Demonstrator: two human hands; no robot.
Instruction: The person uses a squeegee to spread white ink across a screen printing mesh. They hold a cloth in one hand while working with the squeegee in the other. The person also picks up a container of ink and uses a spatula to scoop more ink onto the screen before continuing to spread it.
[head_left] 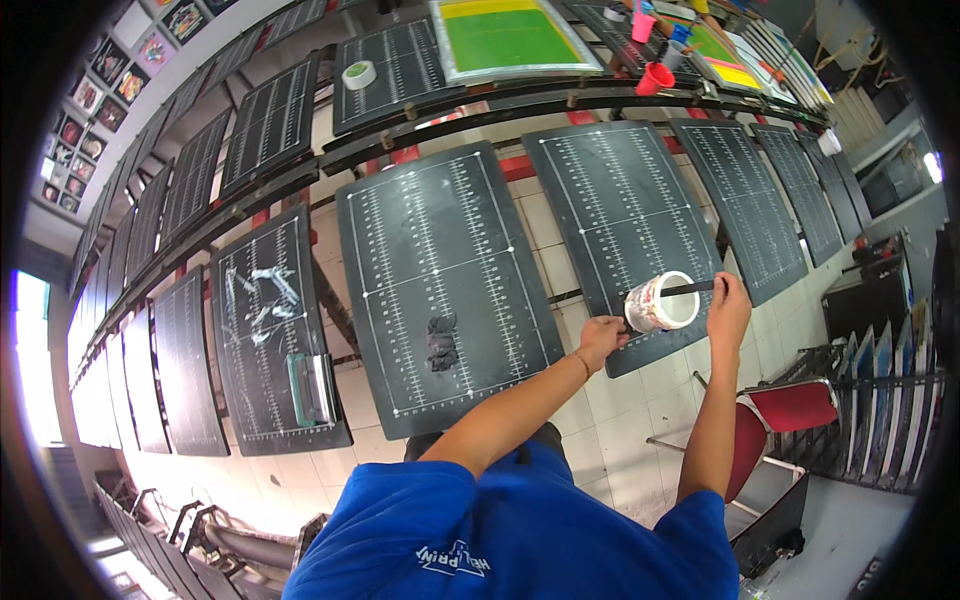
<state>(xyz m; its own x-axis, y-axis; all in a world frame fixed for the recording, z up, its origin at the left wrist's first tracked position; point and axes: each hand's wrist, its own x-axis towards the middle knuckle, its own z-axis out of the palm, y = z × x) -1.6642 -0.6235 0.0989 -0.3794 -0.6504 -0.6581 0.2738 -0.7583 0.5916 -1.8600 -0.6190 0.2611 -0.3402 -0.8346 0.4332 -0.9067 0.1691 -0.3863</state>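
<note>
A white, paint-smeared tub (646,312) is tilted above the near end of a black gridded board (622,200), right of the middle. At its left side my left hand (602,340) is closed, gripping the tub by its edge or handle; which one I cannot make out. My right hand (730,305) is closed on a dark flat stick (690,287) whose far end reaches over the tub's mouth and into it. What the tub holds looks pale.
Another black board (440,230) carries a dark smudged patch. Further left, a squeegee-like clear-bladed tool (312,390) lies on a white-smeared board. A tape roll (358,75), a green screen frame (515,38) and red cup (655,78) sit farther off. A red chair (790,407) stands right.
</note>
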